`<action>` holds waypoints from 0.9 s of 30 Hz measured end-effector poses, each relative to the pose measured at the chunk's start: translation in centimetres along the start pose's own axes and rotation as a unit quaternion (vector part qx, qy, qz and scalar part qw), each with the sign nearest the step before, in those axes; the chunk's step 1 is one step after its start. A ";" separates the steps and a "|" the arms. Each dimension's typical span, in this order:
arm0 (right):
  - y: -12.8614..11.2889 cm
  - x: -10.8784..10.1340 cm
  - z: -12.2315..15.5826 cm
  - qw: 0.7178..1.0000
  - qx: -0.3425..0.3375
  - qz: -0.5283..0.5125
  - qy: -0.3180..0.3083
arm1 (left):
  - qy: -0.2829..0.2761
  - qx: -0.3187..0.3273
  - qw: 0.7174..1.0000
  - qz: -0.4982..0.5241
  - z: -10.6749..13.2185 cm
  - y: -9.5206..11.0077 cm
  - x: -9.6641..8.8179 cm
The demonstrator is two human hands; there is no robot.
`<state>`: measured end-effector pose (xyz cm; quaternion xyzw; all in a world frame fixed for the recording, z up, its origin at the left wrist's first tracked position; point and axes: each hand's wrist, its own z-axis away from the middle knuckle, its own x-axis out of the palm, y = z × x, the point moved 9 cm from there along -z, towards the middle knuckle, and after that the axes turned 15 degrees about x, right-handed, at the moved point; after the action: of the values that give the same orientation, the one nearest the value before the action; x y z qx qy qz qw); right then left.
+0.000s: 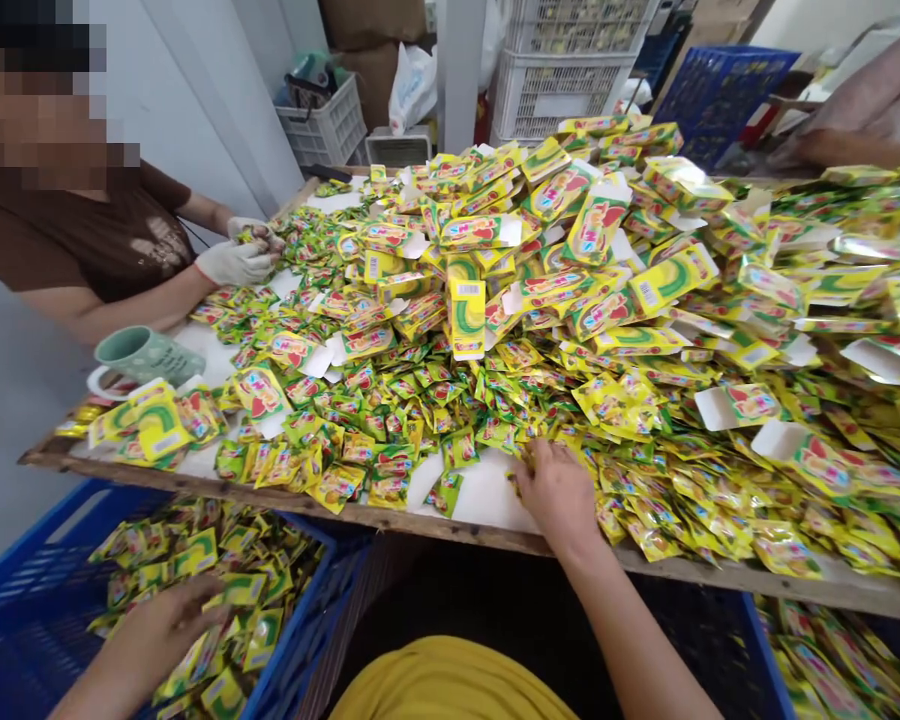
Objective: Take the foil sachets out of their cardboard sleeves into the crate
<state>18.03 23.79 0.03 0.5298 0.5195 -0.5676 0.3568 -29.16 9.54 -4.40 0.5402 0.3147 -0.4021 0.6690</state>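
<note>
My left hand (150, 640) is over a blue crate (45, 560) at the lower left, fingers stretched out and apart. Just beyond its fingertips lies a small yellow-green box (241, 588), among many similar ones in the crate. At the table's near edge, my right hand (559, 490) has its fingers curled in at the rim of a heap of small shiny sachets (645, 490). A sachet seems pinched at its fingertips, though they are partly hidden. A loose green sachet (444, 494) lies left of it on the white tabletop (491, 490).
Printed cardboard boxes (465, 305), several with flaps open, are piled high mid-table. A green mug (146, 355) stands at the left. Across the corner, a co-worker's gloved hands (236, 262) hold something small. White crates (562, 90) and a blue crate (720, 95) stand behind.
</note>
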 end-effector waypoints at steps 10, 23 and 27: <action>3.4 1.3 3.1 0.825 0.171 -0.500 -0.202 | 0.066 0.202 0.973 0.095 -10.5 26.6 7.7; -1.2 5.4 4.1 0.812 0.119 -0.496 -0.285 | -0.042 0.113 0.854 0.506 -11.3 28.1 11.4; 0.3 6.0 4.5 0.759 0.202 -0.532 -0.316 | -0.018 0.179 0.904 0.389 -11.5 30.2 11.0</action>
<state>16.15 20.30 -6.33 0.0189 0.4486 -0.8932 0.0258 2.78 21.37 -2.09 0.7234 -0.0095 -0.1693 0.6693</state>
